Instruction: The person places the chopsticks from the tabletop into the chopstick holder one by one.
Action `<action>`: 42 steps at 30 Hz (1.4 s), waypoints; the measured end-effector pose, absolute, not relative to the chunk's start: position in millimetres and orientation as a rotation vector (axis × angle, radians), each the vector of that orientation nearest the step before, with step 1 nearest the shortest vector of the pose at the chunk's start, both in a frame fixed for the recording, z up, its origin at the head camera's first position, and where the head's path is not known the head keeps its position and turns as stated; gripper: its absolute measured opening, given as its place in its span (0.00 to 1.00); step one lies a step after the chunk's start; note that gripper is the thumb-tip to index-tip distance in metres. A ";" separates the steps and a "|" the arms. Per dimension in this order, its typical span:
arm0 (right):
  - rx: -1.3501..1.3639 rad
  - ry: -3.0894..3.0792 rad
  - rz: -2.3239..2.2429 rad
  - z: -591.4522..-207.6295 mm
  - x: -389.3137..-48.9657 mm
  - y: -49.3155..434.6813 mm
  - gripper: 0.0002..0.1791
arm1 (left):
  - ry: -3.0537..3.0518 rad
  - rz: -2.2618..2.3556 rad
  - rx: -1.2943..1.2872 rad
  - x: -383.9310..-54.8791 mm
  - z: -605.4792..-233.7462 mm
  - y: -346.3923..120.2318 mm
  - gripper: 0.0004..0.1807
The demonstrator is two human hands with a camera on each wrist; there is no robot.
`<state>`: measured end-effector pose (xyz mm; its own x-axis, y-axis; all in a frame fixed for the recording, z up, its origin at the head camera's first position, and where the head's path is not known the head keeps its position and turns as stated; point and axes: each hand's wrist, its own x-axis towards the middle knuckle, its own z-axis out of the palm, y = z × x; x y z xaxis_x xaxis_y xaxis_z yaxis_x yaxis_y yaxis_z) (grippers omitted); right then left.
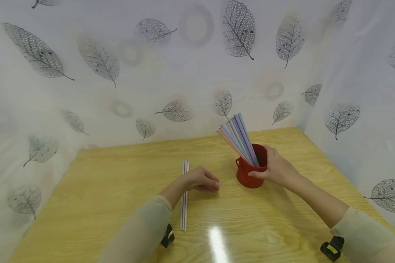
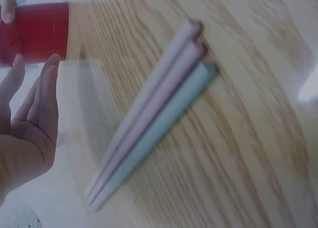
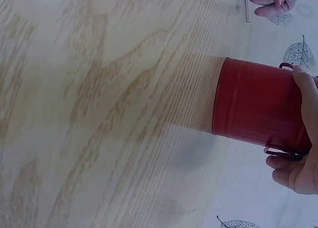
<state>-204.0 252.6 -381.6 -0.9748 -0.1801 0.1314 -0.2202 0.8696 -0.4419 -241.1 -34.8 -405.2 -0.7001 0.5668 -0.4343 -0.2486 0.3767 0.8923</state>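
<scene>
My right hand (image 1: 276,168) grips the rim of a small red bucket (image 1: 247,178), thumb on the near side and fingers round the far side. In the right wrist view the bucket (image 3: 261,101) shows two little loop handles. A bundle of long, thin pastel sticks (image 1: 240,140) leans out of it to the left. My left hand (image 1: 204,179) holds nothing and hovers over the table with relaxed fingers, between the bucket and three loose sticks. Those sticks (image 1: 184,197) lie side by side under the left wrist; the left wrist view shows a pale one, a pink one and a teal one (image 2: 174,106).
The wooden table (image 1: 118,190) has light grain and a bright glare spot near its front. A white curtain (image 1: 197,73) with a leaf print hangs behind it and along both sides. Black wrist devices (image 1: 332,248) are on both forearms.
</scene>
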 end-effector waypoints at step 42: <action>0.311 -2.956 0.680 -382.6 -204.5 252.6 0.63 | 2.351 0.943 0.034 -254.9 -408.3 -110.8 0.17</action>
